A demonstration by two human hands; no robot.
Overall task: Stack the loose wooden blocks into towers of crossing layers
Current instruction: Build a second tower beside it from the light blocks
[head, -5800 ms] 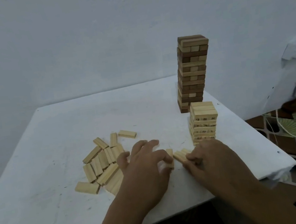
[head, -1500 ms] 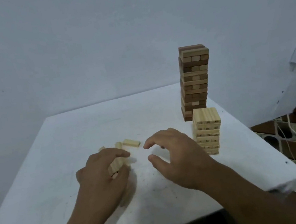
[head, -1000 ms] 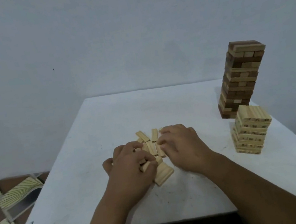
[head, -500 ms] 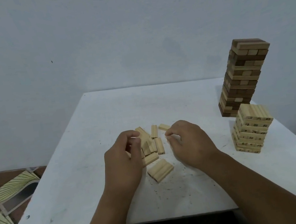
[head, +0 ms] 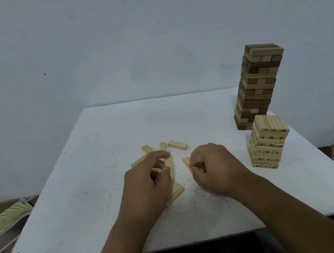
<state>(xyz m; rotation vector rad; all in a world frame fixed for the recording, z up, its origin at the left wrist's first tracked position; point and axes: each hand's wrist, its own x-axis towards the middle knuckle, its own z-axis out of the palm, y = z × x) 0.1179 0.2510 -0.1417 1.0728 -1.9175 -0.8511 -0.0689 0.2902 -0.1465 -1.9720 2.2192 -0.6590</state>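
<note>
With left hand (head: pixel 148 179) pinching one pale rectangular wooden block (head: pixel 170 167) and right hand (head: pixel 213 165) another (head: pixel 186 162) at frame centre, they look light, rigid, smooth, best gripped by long sides.

Blocks and towers laid out on the desk (head: pixel 76 205)

Loose blocks (head: pixel 177 145) lie at the centre; the short tower (head: pixel 269 140) stands at 3 o'clock from them, the tall tower (head: pixel 257 85) just behind it at 2 o'clock. Left hand (head: pixel 149 185) and right hand (head: pixel 215 165) sit at 6 o'clock of the blocks.
</note>
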